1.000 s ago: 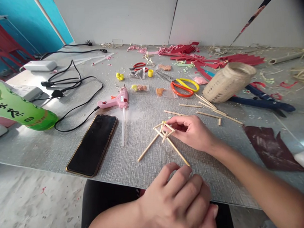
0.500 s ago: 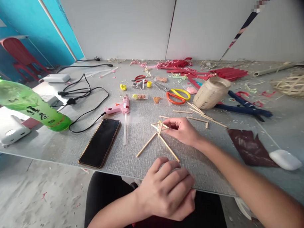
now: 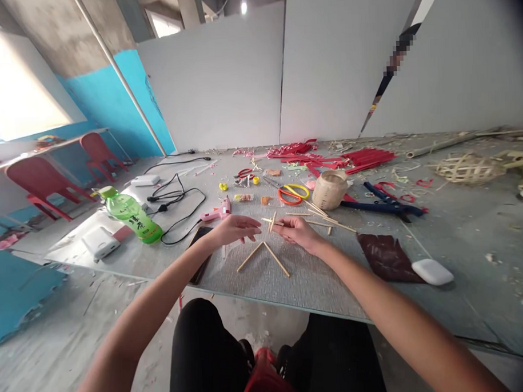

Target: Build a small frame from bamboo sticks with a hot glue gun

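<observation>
the left hand [image 3: 236, 230], earlier curled over the table's near edge, had come up beside the stick frame [image 3: 272, 221], its fingers loosely parted and grasping nothing visible. the right hand [image 3: 297, 232] pinched the frame between thumb and fingertips. the frame, which had overlapped the tip of the v of sticks [image 3: 276, 258], showed just beyond it with a gap; both hands thus flanked the work. whether the frame cleared the table [image 3: 307, 286] was hard to tell at this size. the sticks were pale, slim and straight, those of the frame crossing at angles. the table was grey and finely streaked, bearing a pink glue gun [image 3: 221, 211], a tan, rounded jar [image 3: 330, 192] and a creased brown sheet [image 3: 386, 260].
</observation>
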`<control>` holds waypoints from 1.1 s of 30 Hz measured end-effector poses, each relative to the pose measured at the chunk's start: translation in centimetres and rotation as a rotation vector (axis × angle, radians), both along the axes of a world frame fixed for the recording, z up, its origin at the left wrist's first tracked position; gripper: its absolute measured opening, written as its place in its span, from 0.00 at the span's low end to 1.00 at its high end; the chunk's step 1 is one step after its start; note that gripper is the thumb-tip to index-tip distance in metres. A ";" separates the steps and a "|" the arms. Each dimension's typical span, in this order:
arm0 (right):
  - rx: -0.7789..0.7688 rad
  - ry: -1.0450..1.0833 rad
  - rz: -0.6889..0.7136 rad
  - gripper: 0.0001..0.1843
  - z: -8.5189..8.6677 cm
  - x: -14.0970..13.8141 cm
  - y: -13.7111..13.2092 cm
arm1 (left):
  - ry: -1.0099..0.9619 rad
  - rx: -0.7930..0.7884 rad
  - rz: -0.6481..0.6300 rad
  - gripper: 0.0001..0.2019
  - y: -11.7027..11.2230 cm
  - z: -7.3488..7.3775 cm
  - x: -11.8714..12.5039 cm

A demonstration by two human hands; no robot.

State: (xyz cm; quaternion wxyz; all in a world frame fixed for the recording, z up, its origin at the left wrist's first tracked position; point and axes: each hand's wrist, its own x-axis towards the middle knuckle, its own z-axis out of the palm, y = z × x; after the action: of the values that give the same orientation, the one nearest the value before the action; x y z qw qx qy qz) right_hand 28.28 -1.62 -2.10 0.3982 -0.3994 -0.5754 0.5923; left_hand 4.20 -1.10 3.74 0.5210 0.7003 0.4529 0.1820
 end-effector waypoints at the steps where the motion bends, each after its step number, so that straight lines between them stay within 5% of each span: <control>1: 0.009 0.003 -0.001 0.28 0.1 0.1 0.0 | -0.028 -0.063 -0.011 0.26 0.6 0.0 0.4; 10: 0.074 -0.007 0.008 0.27 0.2 0.8 0.3 | -0.088 -0.201 -0.039 0.23 1.1 0.3 3.0; 16: 0.184 -0.044 -0.082 0.24 0.0 0.8 0.4 | -0.141 -0.124 -0.037 0.19 2.0 -0.7 3.9; 24: 0.900 -0.275 -0.349 0.41 0.8 0.8 -1.3 | -0.184 -0.052 -0.065 0.17 2.0 -1.7 3.4; 33: 1.106 -0.415 -0.346 0.35 1.7 0.6 -2.0 | -0.204 -0.076 -0.085 0.19 1.5 -1.5 2.7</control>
State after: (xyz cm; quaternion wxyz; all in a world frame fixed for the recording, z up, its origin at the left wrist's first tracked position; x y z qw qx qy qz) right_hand 28.88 -3.60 -0.43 0.5166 -0.3281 -0.7897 0.0426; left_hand 6.94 0.44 2.22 0.5977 0.6765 0.3739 0.2129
